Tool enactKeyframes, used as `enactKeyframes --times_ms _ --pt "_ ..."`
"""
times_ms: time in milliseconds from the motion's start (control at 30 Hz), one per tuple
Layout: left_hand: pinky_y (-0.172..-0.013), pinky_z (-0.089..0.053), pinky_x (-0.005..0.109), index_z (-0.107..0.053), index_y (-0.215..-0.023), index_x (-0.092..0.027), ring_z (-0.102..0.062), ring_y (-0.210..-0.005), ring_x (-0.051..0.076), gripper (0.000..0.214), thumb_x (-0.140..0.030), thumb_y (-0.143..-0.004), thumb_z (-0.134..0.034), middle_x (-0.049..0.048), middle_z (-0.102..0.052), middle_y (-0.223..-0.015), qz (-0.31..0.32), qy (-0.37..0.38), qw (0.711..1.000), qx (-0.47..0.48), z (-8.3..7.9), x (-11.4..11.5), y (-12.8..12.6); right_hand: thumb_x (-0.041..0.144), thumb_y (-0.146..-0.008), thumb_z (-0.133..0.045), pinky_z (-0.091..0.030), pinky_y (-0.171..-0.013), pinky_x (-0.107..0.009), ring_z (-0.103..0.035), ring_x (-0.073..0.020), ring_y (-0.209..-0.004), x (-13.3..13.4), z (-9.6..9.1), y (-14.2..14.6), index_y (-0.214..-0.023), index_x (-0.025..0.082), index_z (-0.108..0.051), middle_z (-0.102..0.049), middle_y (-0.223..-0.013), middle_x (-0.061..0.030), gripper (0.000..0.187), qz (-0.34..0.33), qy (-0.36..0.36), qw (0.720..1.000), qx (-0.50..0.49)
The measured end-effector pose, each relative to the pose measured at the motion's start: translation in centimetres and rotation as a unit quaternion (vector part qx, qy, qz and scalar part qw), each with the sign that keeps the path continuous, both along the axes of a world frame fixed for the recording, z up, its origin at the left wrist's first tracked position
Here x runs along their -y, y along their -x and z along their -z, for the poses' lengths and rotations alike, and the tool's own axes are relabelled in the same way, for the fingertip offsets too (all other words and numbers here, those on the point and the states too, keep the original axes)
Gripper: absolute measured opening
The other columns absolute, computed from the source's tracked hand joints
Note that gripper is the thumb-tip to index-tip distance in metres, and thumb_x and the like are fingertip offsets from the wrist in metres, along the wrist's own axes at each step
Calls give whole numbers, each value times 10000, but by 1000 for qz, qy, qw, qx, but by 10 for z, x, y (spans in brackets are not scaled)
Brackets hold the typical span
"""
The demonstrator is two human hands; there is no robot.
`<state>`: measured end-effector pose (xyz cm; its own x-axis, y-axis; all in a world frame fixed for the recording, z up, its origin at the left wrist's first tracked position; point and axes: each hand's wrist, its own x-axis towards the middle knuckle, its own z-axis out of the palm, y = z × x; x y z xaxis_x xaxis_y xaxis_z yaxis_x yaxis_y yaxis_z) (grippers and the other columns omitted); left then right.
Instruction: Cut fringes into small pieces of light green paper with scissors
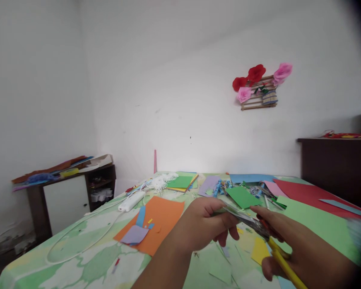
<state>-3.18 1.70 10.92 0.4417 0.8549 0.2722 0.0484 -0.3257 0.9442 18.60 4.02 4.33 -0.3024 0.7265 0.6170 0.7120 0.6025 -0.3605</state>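
Above the table, my right hand [301, 237] is closed round the yellow handles of a pair of scissors [249, 222]. Their metal blades point left toward my left hand [209, 220]. That hand is closed, thumb and index finger pinched near the blade tips. Whatever thin piece sits between those fingers is too small to make out. Under the hands lie pale green paper scraps [222, 273] and a yellow paper piece [260, 251].
Orange paper [165, 212] with blue and purple scraps lies left, near a white power strip [131, 201] and its looping cord. Green sheets [243, 196], a light green sheet [319, 222] and red paper [307, 192] lie right. A cabinet [67, 202] stands beyond the table's left side.
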Motion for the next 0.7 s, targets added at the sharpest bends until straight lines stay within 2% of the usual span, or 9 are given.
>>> enactKeyframes --times_ms 100,233,433,567,700 --pt "-402 -302 173 -557 -623 -147 -421 -400 36 132 -243 -713 -552 -25 -572 -549 -19 -6 1000 12 -1 0 -1 341 -610 -637 -472 -884 -450 -544 -295 -1035 1 1 -3 -1270 263 -399 -558 -1162 -78 706 -7 63 998 0" --pt "-434 -322 173 -571 -623 -145 -423 -425 33 102 -149 -692 -496 -28 -579 -576 -64 -35 997 30 -2 1 -4 357 -668 -599 -382 -975 -493 -436 -311 -1178 5 -3 -4 -1338 318 -266 -427 -1319 -76 749 -20 64 998 22" --pt "-476 -334 189 -598 -652 -135 -445 -466 49 141 -192 -740 -503 -24 -544 -567 -110 -59 992 16 2 3 -10 365 -704 -586 -428 -919 -479 -476 -287 -1127 6 -6 -6 -1330 348 -240 -450 -1288 -61 716 -20 53 998 32" --pt "-472 -352 191 -586 -650 -139 -446 -459 49 106 -154 -718 -506 -13 -586 -625 -107 -34 993 40 1 4 -13 388 -692 -592 -443 -896 -484 -499 -295 -1098 4 -6 -8 -1317 331 -283 -484 -1248 -70 700 -17 33 998 41" --pt "-469 -357 185 -593 -622 -133 -445 -454 52 140 -161 -731 -510 -23 -546 -565 -100 -29 994 25 -2 6 -15 373 -673 -605 -450 -902 -453 -491 -295 -1109 4 -7 -7 -1301 316 -320 -510 -1203 -64 692 -24 61 997 29"
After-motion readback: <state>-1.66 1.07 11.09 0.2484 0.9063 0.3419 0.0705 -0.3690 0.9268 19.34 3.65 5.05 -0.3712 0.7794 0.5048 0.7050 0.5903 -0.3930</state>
